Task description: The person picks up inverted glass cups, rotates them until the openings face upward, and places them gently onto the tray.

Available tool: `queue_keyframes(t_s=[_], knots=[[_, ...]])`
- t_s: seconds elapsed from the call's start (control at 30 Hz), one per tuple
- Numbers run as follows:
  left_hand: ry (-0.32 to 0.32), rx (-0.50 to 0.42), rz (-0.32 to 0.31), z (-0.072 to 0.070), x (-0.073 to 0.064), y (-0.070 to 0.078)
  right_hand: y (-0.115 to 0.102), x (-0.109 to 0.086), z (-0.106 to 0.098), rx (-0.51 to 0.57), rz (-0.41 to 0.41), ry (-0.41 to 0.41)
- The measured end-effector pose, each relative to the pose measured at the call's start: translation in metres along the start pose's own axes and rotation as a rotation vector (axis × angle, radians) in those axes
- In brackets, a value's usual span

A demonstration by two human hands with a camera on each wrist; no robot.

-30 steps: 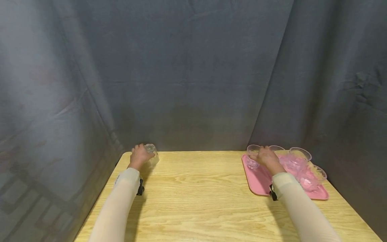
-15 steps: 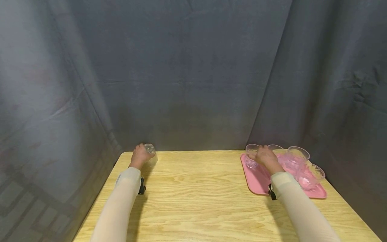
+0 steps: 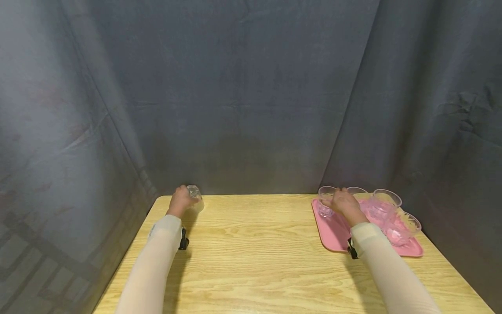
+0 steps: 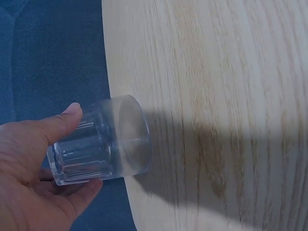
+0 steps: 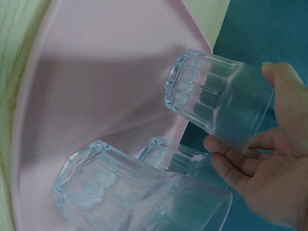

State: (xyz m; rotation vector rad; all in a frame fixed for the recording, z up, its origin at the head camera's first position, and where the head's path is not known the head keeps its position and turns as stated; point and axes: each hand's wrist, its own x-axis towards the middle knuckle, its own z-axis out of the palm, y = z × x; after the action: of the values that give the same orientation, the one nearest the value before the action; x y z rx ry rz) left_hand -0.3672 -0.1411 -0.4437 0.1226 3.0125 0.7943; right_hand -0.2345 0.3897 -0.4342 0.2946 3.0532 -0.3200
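Observation:
At the far left corner of the table, my left hand [image 3: 181, 201] grips a clear faceted tumbler [image 4: 96, 149]. This tumbler stands upside down, its rim towards the tabletop and its thick base between my thumb and fingers. My right hand [image 3: 345, 204] holds a second clear tumbler [image 5: 216, 96] near its rim, thumb on one side and fingers on the other. That one is upright at the back left corner of the pink tray [image 3: 332, 235], base down; whether it touches the tray is hard to tell.
Several other clear tumblers, including a front right one [image 3: 404, 229] and a back right one [image 3: 386, 207], stand upright on the tray close to my right hand. Wooden tabletop [image 3: 251, 248] lies between the hands. A grey curtain [image 3: 243, 109] hangs behind the table's back edge and along both sides.

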Motion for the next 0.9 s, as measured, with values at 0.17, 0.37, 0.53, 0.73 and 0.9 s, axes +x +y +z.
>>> queue_keyframes(t_s=[0.17, 0.37, 0.53, 0.73, 0.9], knots=[[0.013, -0.005, 0.002, -0.001, -0.003, -0.001, -0.001, 0.001, 0.000, -0.009, 0.000, -0.003], [0.039, -0.006, 0.018, 0.000, -0.004, -0.002, -0.002, 0.002, 0.000, -0.012, -0.004, -0.006], [0.048, -0.009, 0.031, -0.005, -0.005, 0.000, -0.004, 0.002, -0.002, -0.013, 0.000, -0.015], [0.061, -0.035, 0.042, -0.008, -0.007, 0.000, -0.006, 0.006, -0.002, -0.017, -0.008, -0.015], [0.075, -0.074, 0.035, -0.009, -0.011, -0.003, -0.008, 0.009, -0.001, -0.026, -0.024, -0.013]])
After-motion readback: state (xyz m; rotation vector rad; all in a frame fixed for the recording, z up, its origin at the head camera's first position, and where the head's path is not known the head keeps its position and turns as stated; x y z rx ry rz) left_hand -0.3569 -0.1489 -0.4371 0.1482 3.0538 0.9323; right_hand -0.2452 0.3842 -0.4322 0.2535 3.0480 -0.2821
